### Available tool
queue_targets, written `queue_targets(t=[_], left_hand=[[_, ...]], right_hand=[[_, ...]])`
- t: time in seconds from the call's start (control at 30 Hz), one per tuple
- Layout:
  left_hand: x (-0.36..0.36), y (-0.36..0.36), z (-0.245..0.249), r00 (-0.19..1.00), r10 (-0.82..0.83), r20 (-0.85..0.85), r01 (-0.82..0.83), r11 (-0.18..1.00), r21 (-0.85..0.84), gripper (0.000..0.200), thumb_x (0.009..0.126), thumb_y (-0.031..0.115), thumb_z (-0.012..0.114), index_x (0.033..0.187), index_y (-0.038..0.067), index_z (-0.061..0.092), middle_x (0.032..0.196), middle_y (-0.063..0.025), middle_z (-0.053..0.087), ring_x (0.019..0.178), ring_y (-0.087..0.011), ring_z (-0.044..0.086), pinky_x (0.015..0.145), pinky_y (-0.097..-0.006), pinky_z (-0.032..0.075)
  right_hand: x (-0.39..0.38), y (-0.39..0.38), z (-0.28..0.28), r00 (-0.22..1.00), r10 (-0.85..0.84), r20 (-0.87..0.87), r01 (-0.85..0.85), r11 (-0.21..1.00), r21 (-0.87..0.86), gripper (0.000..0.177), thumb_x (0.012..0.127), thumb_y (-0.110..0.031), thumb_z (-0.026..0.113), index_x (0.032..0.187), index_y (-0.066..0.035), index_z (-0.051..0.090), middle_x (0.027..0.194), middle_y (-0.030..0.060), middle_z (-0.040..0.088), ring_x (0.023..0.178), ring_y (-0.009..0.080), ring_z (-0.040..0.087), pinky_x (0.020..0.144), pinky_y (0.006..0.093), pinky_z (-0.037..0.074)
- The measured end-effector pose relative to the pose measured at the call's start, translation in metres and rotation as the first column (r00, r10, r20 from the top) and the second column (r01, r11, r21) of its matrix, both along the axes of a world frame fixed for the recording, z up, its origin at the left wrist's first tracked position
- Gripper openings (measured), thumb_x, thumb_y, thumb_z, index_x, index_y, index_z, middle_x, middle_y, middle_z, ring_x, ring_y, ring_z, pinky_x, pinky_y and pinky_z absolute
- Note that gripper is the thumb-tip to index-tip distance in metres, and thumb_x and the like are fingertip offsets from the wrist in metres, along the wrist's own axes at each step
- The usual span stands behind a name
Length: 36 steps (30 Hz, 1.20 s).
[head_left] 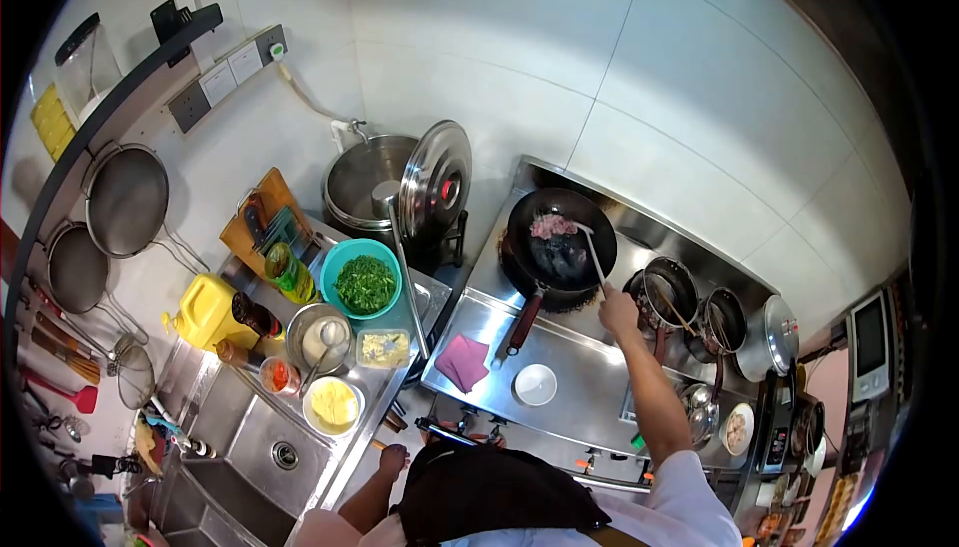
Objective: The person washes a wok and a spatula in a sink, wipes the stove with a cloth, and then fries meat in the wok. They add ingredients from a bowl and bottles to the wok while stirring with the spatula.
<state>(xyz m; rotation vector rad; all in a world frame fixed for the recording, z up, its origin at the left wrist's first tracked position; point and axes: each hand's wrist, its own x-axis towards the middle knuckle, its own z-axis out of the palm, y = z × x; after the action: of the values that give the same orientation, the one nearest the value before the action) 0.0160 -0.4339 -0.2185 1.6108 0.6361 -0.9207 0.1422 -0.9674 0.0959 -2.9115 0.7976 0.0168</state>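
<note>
My right hand (619, 312) is closed round the handle of a wok spatula (595, 250), whose head rests beside the meat. Pinkish sliced meat (552, 226) lies in the dark wok (539, 265), toward its far side. The wok sits on the stove, its handle (525, 323) pointing back toward me. Low at my side hangs my left hand (395, 459), away from the wok and close to the counter edge. Its fingers are small in view and mostly hidden. On the steel top before me are a purple cloth (463, 362) and a white bowl (535, 384).
Right of the wok stand several pans (669, 292) and a lidded pot (767, 337). A tall pot (370, 182) with its lid (437, 182) tilted stands at the back. On the left are a teal bowl of chopped greens (365, 282), a yellow jug (212, 313) and a sink (250, 447).
</note>
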Motion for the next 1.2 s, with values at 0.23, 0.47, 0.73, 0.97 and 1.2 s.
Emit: queue_targets(t=[0.23, 0.47, 0.73, 0.97, 1.2], left_hand=[[-0.002, 0.002, 0.011, 0.989, 0.147, 0.008, -0.147, 0.989, -0.032, 0.019, 0.089, 0.018, 0.048, 0.089, 0.003, 0.059, 0.079, -0.0096, 0.064, 0.059, -0.0179, 0.061, 0.049, -0.0304, 0.048], [-0.022, 0.018, -0.007, 0.999, 0.023, -0.049, -0.019, 0.996, 0.092, 0.019, 0.089, 0.015, 0.046, 0.081, 0.002, 0.059, 0.072, -0.0105, 0.062, 0.048, -0.0185, 0.058, 0.042, -0.0304, 0.046], [0.007, 0.003, 0.005, 0.999, -0.012, 0.029, 0.012, 1.0, -0.009, 0.015, 0.088, 0.017, 0.048, 0.09, 0.006, 0.058, 0.077, -0.009, 0.063, 0.059, -0.0173, 0.061, 0.047, -0.0287, 0.047], [0.014, -0.005, 0.012, 0.99, 0.133, 0.05, -0.13, 0.99, -0.061, 0.019, 0.088, 0.019, 0.051, 0.1, 0.006, 0.058, 0.084, -0.0101, 0.065, 0.064, -0.0195, 0.062, 0.053, -0.0304, 0.048], [-0.014, 0.023, -0.012, 0.999, -0.02, -0.033, 0.019, 0.999, -0.032, 0.017, 0.088, 0.016, 0.046, 0.09, 0.003, 0.057, 0.081, -0.0106, 0.064, 0.057, -0.0204, 0.061, 0.045, -0.031, 0.048]], right_hand=[[-0.021, 0.004, 0.004, 0.964, 0.176, -0.202, -0.187, 0.981, -0.04, 0.038, 0.086, -0.014, 0.05, 0.123, -0.016, 0.055, 0.091, 0.0223, 0.065, 0.086, 0.039, 0.064, 0.074, 0.048, 0.052], [-0.043, 0.02, 0.037, 0.956, 0.161, -0.246, -0.182, 0.981, -0.063, 0.041, 0.083, -0.009, 0.048, 0.121, -0.017, 0.058, 0.088, 0.0224, 0.065, 0.084, 0.0382, 0.065, 0.074, 0.0467, 0.052], [-0.001, 0.001, -0.01, 0.997, 0.062, -0.05, -0.06, 0.997, 0.051, 0.036, 0.08, -0.012, 0.055, 0.115, -0.008, 0.057, 0.092, 0.0225, 0.064, 0.088, 0.0386, 0.063, 0.077, 0.0484, 0.051], [-0.006, -0.012, -0.003, 0.957, 0.263, -0.127, -0.25, 0.962, 0.111, 0.046, 0.08, -0.014, 0.056, 0.126, -0.015, 0.054, 0.1, 0.0206, 0.064, 0.092, 0.0375, 0.063, 0.08, 0.0473, 0.05], [-0.038, -0.011, 0.096, 0.919, 0.191, -0.344, -0.247, 0.961, -0.127, 0.038, 0.077, -0.009, 0.053, 0.113, -0.017, 0.065, 0.09, 0.0172, 0.068, 0.089, 0.0344, 0.065, 0.075, 0.0436, 0.053]])
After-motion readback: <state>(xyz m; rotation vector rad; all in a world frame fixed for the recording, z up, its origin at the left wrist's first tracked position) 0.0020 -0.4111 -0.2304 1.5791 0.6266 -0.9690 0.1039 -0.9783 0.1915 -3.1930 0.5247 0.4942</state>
